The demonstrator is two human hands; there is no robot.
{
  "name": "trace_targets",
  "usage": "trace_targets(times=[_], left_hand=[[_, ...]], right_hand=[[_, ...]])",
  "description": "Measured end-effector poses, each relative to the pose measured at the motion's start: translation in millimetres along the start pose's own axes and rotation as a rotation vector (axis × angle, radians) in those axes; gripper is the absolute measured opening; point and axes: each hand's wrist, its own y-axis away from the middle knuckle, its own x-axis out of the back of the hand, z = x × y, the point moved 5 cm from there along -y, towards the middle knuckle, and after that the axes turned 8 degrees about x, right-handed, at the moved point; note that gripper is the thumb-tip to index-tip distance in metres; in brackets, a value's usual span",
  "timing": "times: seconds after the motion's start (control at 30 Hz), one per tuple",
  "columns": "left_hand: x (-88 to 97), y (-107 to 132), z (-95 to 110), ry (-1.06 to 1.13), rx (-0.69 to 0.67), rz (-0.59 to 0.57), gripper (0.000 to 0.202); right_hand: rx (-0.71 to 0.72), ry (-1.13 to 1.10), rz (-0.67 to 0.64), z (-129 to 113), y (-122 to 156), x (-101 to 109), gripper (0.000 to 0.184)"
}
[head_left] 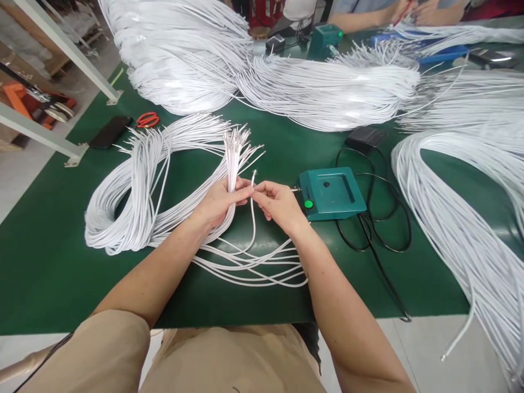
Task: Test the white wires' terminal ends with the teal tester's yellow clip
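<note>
Where the green worktop (36,262) reaches its far-left edge, a black phone (110,131) lies flat, with red scissors (148,119) just beside it on the right; behind them a big heap of white wires (180,54) covers the back of the worktop; nearer, a coiled wire bundle (123,202) lies on the worktop, looping from the left toward the middle; left hand (219,203) is closed in a fist round the bundle's gathered ends, which stand upright and fan out above it, bare metal tips (239,136) showing; single wire (253,218) stands between the two hands, tip up, its length dropping to loose strands (254,270) lying on the worktop near the person; right hand (279,204) pinches that single wire between thumb and forefinger, other fingers curled, touching the left thumb; just right of it sits a teal box (331,192) with a green button (308,204) on its front corner; a small metal part sticks out of its left face near the right hand, contact cannot be told; black cable (385,229) loops beside the box, black adapter (365,137) behind it; far right, long white wires (462,218) sweep off the worktop edge; top right, another person's hands (409,11) work on wires.
</note>
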Motion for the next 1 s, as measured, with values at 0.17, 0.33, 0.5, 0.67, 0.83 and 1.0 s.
trace_targets(times=[0.17,0.33,0.5,0.67,0.83,1.0], left_hand=[[-1.9,0.4,-1.9,0.009,-0.066,0.025,0.039],[-5.0,3.9,-1.0,-0.16,-0.146,0.039,0.037],[-8.5,7.2,-2.8,-0.278,-0.155,0.026,0.036],[-12.7,7.4,-3.3,-0.234,-0.132,-0.037,0.034],[-13.6,8.3,-3.1,-0.216,-0.127,-0.08,0.03],[-14.8,10.3,-1.8,-0.258,-0.116,-0.136,0.027]], right_hand=[[-0.022,0.082,0.038,0.9,-0.8,7.2,0.019],[0.03,-0.01,0.157,-0.1,-2.7,11.7,0.029],[0.024,-0.156,0.162,0.9,-2.2,10.5,0.022],[-0.05,-0.346,0.112,4.5,-2.3,8.8,0.017],[-0.099,-0.455,0.101,9.1,-3.1,3.8,0.014],[0.045,-0.306,0.094,-1.2,-3.1,6.2,0.03]])
